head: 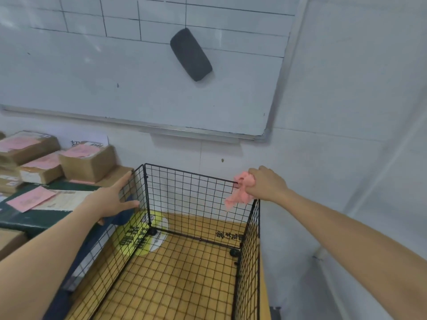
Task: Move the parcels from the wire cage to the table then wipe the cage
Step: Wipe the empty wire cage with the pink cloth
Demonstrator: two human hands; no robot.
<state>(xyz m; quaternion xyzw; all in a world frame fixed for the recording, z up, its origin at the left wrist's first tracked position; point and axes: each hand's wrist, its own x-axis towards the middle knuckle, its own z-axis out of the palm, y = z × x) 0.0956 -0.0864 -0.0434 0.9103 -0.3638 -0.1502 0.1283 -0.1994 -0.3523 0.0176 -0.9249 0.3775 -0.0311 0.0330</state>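
The black wire cage (pixel 189 197) stands on the floor in front of me with nothing inside it. My right hand (pixel 265 183) is closed around a pink cloth (pixel 240 192) and presses it on the top edge of the cage's far right corner. My left hand (pixel 115 195) is spread flat against the top of the cage's left panel. Several brown cardboard parcels (pixel 87 162) with pink labels sit on the table (pixel 34 220) to the left, along with a dark green parcel (pixel 46 213).
A whiteboard (pixel 138 77) hangs on the wall above, with a dark eraser (pixel 190 54) stuck on it. A white wall (pixel 346 158) runs close along the cage's right side. The floor under the cage is orange with a yellow sticker (pixel 143 236).
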